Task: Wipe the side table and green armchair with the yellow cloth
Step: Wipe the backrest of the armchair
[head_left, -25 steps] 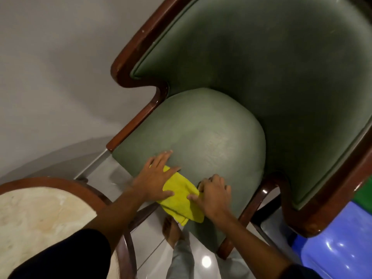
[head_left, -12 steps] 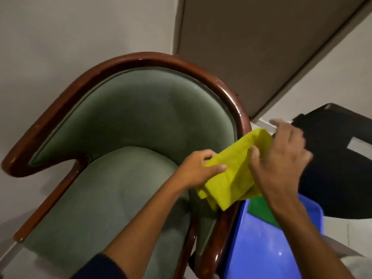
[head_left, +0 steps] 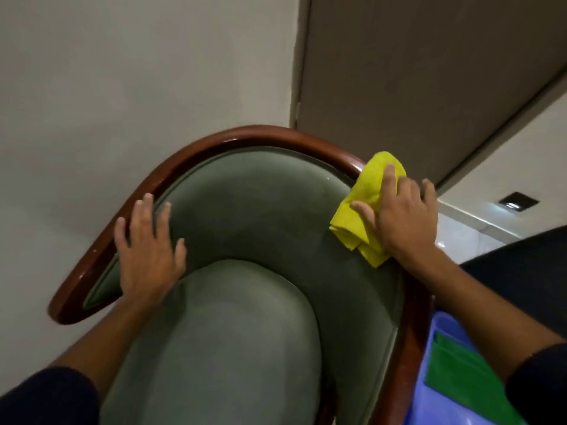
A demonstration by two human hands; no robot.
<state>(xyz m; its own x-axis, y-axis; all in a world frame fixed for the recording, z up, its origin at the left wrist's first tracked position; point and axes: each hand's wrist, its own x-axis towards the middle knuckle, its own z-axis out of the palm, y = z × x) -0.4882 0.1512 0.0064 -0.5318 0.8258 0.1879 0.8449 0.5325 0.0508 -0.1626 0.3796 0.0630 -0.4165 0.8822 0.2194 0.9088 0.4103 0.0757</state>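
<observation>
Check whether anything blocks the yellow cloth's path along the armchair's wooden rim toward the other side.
The right hand presses the folded yellow cloth on the glossy brown wooden rim of the green padded armchair. The rim's top curve is bare. Farther round, the left hand lies flat across it and would need lifting.

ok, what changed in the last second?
The yellow cloth went from the seat front up to the wooden rim of the armchair, right side, where the right hand now presses it. The left hand let go and rests on the backrest, left side. Armchair unmoved; right hand kept the cloth.
</observation>
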